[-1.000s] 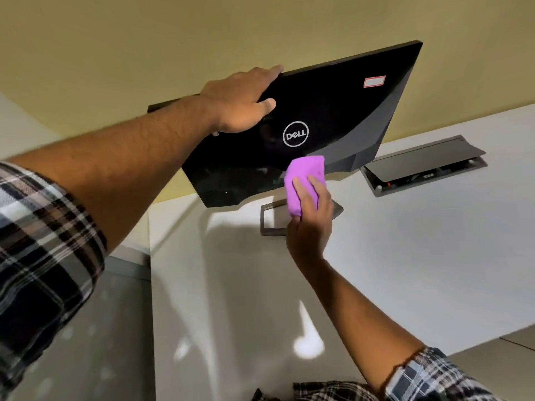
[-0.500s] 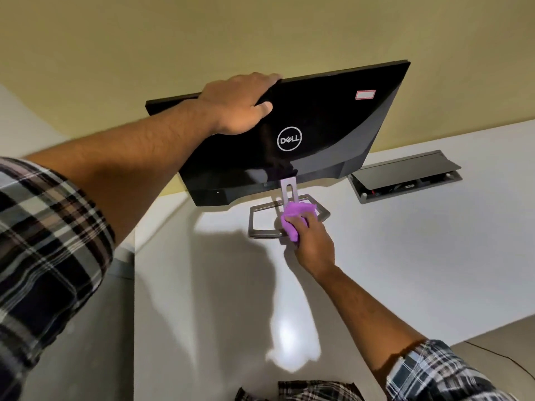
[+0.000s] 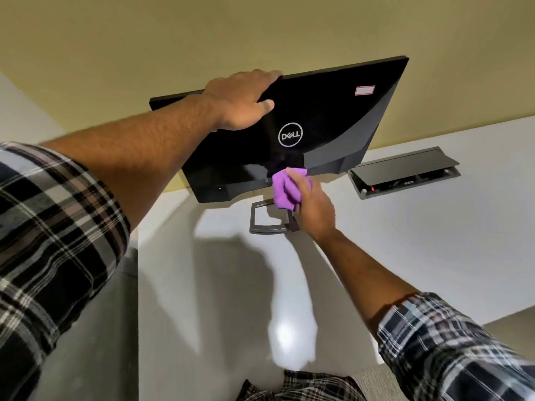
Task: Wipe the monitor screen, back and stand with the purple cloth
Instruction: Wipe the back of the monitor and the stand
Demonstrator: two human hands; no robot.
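Note:
A black monitor (image 3: 327,117) shows me its glossy back with a round logo, tilted on a grey open-frame stand (image 3: 265,224) on the white desk. My left hand (image 3: 241,102) grips its top edge, fingers over the rim and thumb on the back. My right hand (image 3: 311,206) holds the bunched purple cloth (image 3: 282,192) against the stand's neck, just under the monitor's lower edge. The neck itself is hidden behind cloth and hand. The screen side faces away from me.
The white desk (image 3: 419,241) runs along a yellow wall. A grey cable box (image 3: 405,172) with its lid raised is set into the desk right of the monitor. The desk's left edge drops to grey floor (image 3: 95,328).
My right hand with the cloth went from the monitor's lower back down to the stand base, then back up the neck. The left hand has kept its grip on the top edge.

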